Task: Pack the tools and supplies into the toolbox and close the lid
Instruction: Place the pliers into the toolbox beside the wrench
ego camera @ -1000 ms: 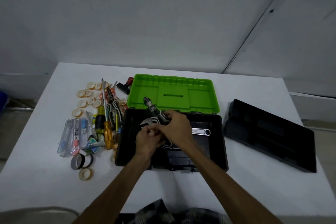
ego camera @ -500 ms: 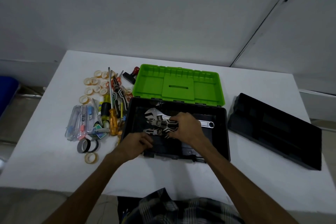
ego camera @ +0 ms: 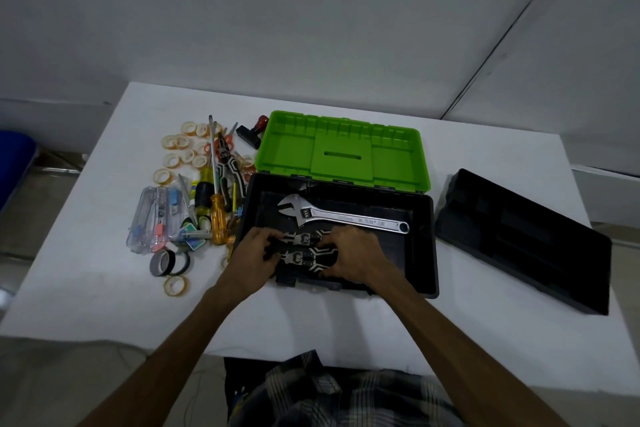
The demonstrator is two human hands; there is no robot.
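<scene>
White surface point(ego camera: 104, 288) fills the middle of the frame. On it sits the black toolbox point(ego camera: 424, 253), green lid point(ego camera: 343, 149) open. Inside, left hand point(ego camera: 252, 255) and right hand point(ego camera: 356, 255) grip two black-and-white pliers point(ego camera: 304, 248) below a silver wrench point(ego camera: 343, 215). Loose tools point(ego camera: 194, 198) lie left.

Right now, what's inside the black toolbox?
Inside the toolbox: a silver adjustable wrench and two black-and-white pliers, held by the left hand and right hand. The hands hide the floor beneath.
</scene>
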